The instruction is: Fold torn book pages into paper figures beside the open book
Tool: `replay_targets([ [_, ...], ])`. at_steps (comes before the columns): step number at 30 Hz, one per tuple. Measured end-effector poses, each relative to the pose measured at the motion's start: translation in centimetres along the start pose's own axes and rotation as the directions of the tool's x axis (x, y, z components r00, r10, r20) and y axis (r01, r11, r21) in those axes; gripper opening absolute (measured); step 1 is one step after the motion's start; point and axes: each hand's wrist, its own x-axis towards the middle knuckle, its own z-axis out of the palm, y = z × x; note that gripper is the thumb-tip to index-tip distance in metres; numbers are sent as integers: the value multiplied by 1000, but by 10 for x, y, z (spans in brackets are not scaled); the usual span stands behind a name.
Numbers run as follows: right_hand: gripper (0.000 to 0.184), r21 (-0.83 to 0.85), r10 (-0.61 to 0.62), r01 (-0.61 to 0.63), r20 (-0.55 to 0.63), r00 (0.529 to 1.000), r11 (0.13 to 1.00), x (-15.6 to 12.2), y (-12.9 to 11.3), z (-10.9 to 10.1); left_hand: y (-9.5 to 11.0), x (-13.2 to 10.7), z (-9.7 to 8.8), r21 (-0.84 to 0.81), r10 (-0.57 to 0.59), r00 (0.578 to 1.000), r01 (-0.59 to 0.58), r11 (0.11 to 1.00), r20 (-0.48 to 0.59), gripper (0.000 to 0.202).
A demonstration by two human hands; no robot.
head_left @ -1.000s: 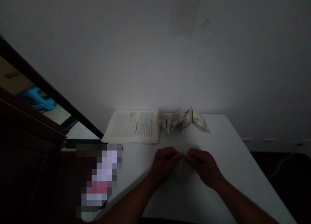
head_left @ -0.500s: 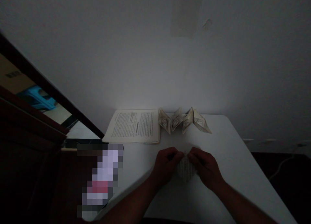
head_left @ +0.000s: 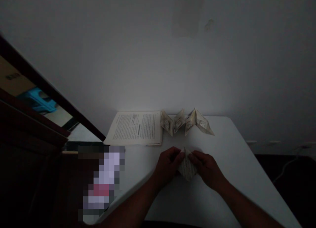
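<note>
Between my two hands is a small folded piece of printed paper (head_left: 188,169), with a pointed top and a pointed lower end. My left hand (head_left: 170,162) pinches its left side between thumb and fingers. On the right side, the thumb and fingers of my right hand (head_left: 206,167) grip it too. Beyond my hands, several folded paper boats (head_left: 179,121) stand in a row near the wall. Left of them lies a stack of printed pages (head_left: 135,127). My fingertips partly cover the paper's edges.
The white table (head_left: 219,132) stands against a grey wall (head_left: 138,63). A blurred-out object (head_left: 106,175) lies along its left edge. Farther left, a dark-framed opening or mirror shows a blue plastic item (head_left: 40,99). A pale cable (head_left: 286,168) hangs at the right.
The folded paper has tilted and its upper tip stands more in view between my thumbs. My right hand has shifted slightly left; the boats and pages stay in place.
</note>
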Motion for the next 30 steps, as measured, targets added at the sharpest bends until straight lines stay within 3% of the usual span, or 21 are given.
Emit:
replay_targets([
  [5,35,237,88,-93,31,996,967,0,-1,2,2,-2,1,-78,-61,986,74,994,158,39],
  [9,32,314,105,-114,47,993,943,-1,-2,4,3,-1,0,-93,-46,987,61,994,156,40],
  [18,30,309,91,-83,-13,996,948,-2,-5,7,-3,-1,3,-67,-5,993,13,998,119,37],
  [23,30,211,62,-60,0,998,976,-3,-1,4,-1,-4,2,20,-6,996,5,1000,91,34],
  [27,28,-28,-16,16,-4,1000,999,-3,-4,-2,3,-6,-1,218,88,993,-104,970,80,27],
  [30,24,-77,-39,41,34,999,996,-2,-8,-5,4,-6,-2,261,121,989,-139,955,87,22],
])
